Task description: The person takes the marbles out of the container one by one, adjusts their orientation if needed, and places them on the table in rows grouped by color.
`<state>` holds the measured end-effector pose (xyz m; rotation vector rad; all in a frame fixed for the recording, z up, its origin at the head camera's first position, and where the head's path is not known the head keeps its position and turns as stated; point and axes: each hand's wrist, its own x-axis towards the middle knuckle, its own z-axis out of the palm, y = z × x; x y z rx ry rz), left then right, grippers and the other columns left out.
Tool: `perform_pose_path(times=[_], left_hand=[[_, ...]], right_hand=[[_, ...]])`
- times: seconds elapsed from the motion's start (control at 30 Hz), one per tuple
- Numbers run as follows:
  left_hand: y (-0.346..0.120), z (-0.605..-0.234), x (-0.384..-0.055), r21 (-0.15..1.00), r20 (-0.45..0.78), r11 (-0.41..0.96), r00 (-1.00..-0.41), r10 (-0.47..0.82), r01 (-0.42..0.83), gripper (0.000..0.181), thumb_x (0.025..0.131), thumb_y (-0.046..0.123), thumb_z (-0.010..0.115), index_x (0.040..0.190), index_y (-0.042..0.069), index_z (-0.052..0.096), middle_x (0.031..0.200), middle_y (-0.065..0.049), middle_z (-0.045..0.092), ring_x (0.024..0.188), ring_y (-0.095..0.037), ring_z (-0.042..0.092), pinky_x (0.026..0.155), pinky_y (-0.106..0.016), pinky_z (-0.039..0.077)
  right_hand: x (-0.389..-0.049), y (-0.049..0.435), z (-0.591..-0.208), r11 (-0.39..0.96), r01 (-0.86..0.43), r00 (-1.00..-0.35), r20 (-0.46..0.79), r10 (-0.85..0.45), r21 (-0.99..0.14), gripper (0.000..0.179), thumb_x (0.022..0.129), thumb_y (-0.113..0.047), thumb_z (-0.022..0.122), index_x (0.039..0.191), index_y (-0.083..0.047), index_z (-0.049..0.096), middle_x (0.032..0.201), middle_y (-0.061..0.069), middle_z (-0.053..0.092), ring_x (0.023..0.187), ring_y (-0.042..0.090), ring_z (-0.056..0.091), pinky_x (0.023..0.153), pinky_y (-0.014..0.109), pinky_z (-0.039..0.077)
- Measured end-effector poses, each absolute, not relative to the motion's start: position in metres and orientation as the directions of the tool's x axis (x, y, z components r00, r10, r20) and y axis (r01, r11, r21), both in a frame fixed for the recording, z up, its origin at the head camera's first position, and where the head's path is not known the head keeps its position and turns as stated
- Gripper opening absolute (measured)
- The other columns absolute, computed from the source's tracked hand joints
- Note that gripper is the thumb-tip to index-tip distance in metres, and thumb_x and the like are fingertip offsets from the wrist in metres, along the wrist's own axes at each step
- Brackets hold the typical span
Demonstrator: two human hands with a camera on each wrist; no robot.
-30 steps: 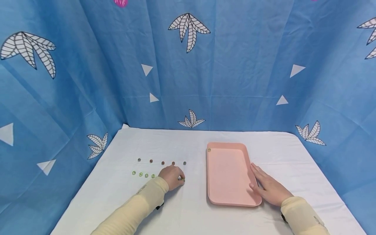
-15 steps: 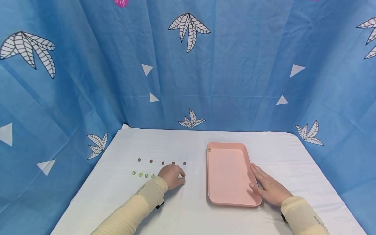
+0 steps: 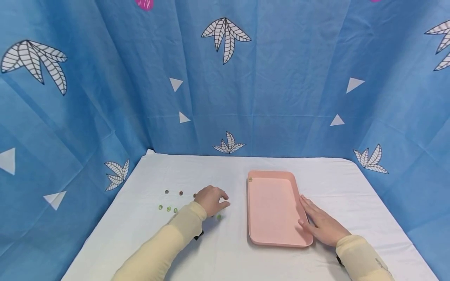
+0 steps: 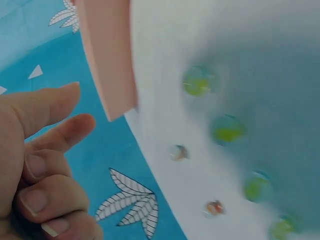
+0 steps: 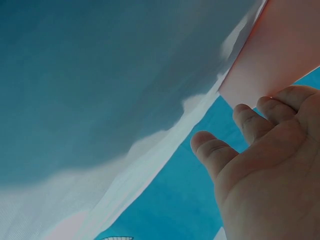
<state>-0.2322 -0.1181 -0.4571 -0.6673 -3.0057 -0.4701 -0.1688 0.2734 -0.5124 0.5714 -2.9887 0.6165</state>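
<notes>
My left hand point(image 3: 212, 201) hovers over the right end of two rows of glass marbles, thumb and index finger apart with nothing between them. In the left wrist view its other fingers curl toward the palm. A green marble point(image 3: 219, 216) lies just below the hand; more green marbles point(image 3: 168, 208) form the front row. Darker marbles point(image 3: 181, 193) make up the back row, whose right end the hand hides. My right hand point(image 3: 321, 224) rests with extended fingers along the right side of a pink tray point(image 3: 274, 245). One marble point(image 3: 250, 179) sits in the tray's far left corner.
A white cloth point(image 3: 225, 257) covers the table. Blue patterned curtains point(image 3: 291, 78) stand behind it and along both sides. The tray is to the right of the marble rows.
My left hand spread its thumb and index finger, then moved up and to the right, leaving the green marble on the cloth. My right hand and the tray have stayed put.
</notes>
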Motion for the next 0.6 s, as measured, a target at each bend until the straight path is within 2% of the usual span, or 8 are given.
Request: perform_pose_path(times=[0.17,0.3,0.6], left_hand=[[-0.098,-0.447,-0.24,0.285,0.09,0.862,-0.907,0.41,0.418,0.022,0.084,0.037,0.074,0.098,0.02,0.077,0.1,0.003,0.072,0.097,-0.017,0.065,0.084,-0.035,0.053],[-0.08,-0.44,-0.248,0.286,0.081,0.868,-0.913,0.4,0.406,0.022,0.085,0.037,0.073,0.1,0.021,0.076,0.102,0.004,0.072,0.099,-0.016,0.064,0.087,-0.035,0.052],[-0.047,-0.429,-0.267,0.296,0.083,0.862,-0.91,0.406,0.412,0.02,0.087,0.035,0.071,0.1,0.021,0.076,0.104,0.005,0.072,0.091,-0.012,0.066,0.081,-0.031,0.054]], right_hand=[[-0.169,0.275,-0.513,0.855,-0.356,-0.933,0.099,-0.345,-0.376,0.074,0.096,-0.046,0.053,0.151,-0.004,0.026,0.156,0.013,0.026,0.139,0.038,0.028,0.106,0.056,0.028],[-0.17,0.275,-0.513,0.853,-0.349,-0.936,0.092,-0.341,-0.388,0.074,0.097,-0.046,0.053,0.152,-0.005,0.025,0.156,0.013,0.025,0.14,0.038,0.027,0.108,0.055,0.027],[-0.173,0.275,-0.514,0.854,-0.359,-0.933,0.112,-0.343,-0.377,0.074,0.097,-0.046,0.053,0.151,-0.005,0.026,0.157,0.011,0.025,0.139,0.037,0.028,0.108,0.054,0.029]])
